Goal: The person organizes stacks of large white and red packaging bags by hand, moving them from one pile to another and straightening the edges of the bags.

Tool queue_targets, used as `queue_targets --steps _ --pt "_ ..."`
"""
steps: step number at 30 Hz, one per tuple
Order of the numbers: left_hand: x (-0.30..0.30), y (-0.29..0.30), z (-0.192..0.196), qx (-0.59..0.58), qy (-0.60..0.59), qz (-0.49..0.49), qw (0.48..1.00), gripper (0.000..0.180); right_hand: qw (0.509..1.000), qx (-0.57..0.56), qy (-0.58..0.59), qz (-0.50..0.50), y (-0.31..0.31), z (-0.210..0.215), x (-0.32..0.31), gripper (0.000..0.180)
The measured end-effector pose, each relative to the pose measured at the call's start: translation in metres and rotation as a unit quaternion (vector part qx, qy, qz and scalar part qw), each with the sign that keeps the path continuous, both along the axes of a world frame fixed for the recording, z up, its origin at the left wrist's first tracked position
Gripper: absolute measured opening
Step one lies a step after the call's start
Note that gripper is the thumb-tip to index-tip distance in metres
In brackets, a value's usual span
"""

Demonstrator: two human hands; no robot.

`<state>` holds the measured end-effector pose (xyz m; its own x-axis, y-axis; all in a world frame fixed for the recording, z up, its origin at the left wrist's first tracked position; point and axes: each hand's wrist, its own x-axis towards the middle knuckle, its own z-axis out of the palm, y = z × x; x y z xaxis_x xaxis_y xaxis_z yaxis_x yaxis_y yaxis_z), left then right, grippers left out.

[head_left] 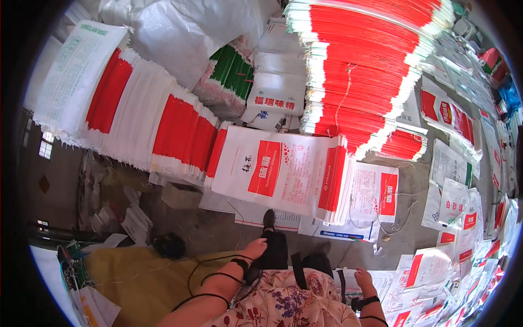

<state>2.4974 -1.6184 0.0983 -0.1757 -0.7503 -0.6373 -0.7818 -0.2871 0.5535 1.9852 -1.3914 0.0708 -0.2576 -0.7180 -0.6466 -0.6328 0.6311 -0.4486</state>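
Note:
My left hand (255,248) hangs in front of my dark trouser leg, its fingers curled together and nothing visible in them. My right hand (363,279) is out at my right side, above flat white printed bags (376,283) on the floor; its fingers are slightly apart and it appears to hold nothing. Dark straps circle both wrists. Ahead of my feet lies a stack of white bags with red panels (278,169), its top bag face up. Neither hand touches the stack.
A long leaning row of white and red bags (182,128) runs to the left. A tall red-banded bag pile (370,71) stands ahead, with a green-banded bundle (231,73) beside it. Loose bags (449,117) cover the right floor. A mustard-coloured cloth (136,278) lies left.

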Motion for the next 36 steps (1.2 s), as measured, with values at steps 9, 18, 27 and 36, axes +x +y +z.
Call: queue_targets --steps 9,18,27,36 --pt "-0.071 -0.012 0.039 0.028 0.044 -0.13 0.99 0.048 0.83 -0.06 -0.201 -0.517 0.079 -0.006 -0.057 0.043" --pt "0.036 -0.048 0.014 0.01 -0.027 -0.105 0.994 0.049 0.996 -0.08 -0.018 0.043 0.165 -0.064 0.089 0.027" --pt "0.183 -0.07 -0.027 0.071 -0.108 -0.161 0.978 0.05 0.963 0.022 -0.074 -0.258 0.049 0.02 0.2 0.039" --pt "0.124 -0.139 -0.022 0.04 -0.024 -0.061 0.997 0.045 0.94 -0.026 -0.056 -0.336 0.049 0.043 0.215 0.037"
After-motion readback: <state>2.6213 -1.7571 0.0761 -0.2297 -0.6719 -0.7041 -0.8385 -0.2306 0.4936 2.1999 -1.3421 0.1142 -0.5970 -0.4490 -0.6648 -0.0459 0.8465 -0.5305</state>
